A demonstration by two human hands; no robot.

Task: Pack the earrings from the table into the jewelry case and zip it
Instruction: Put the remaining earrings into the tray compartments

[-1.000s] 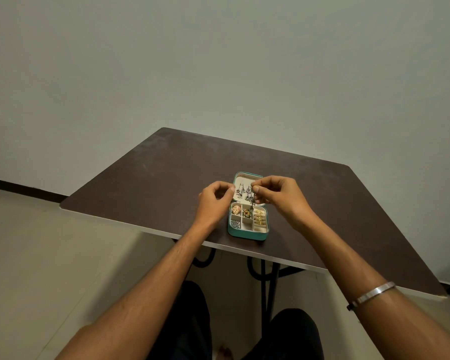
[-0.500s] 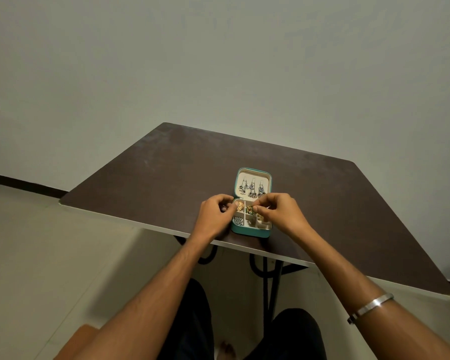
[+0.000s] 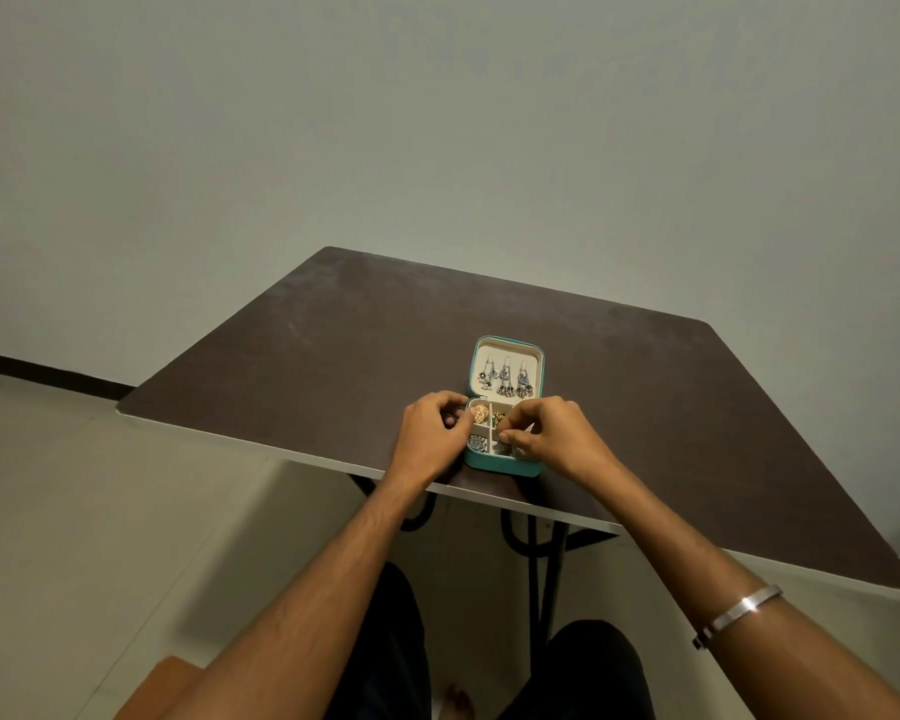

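Observation:
A small teal jewelry case point(image 3: 500, 466) lies open near the front edge of the dark brown table point(image 3: 333, 345). Its cream lid stands up at the back with three silver dangling earrings point(image 3: 507, 379) hung on it. A gold earring point(image 3: 480, 412) and a silver one point(image 3: 476, 443) lie in the tray's left compartments. My left hand point(image 3: 430, 436) is curled against the case's left wall. My right hand point(image 3: 557, 433) covers the tray's right side, fingertips pinched together over the middle compartments. Whether they hold anything is too small to see.
The table's front edge runs just below the case, with black metal legs point(image 3: 536, 553) under it. A plain wall stands behind the table. A silver bangle point(image 3: 739, 610) is on my right wrist. A brown seat corner point(image 3: 157, 688) shows at the bottom left.
One second ago my right hand held a dangling earring up at the lid. That earring now hangs there, and both hands have dropped to the tray.

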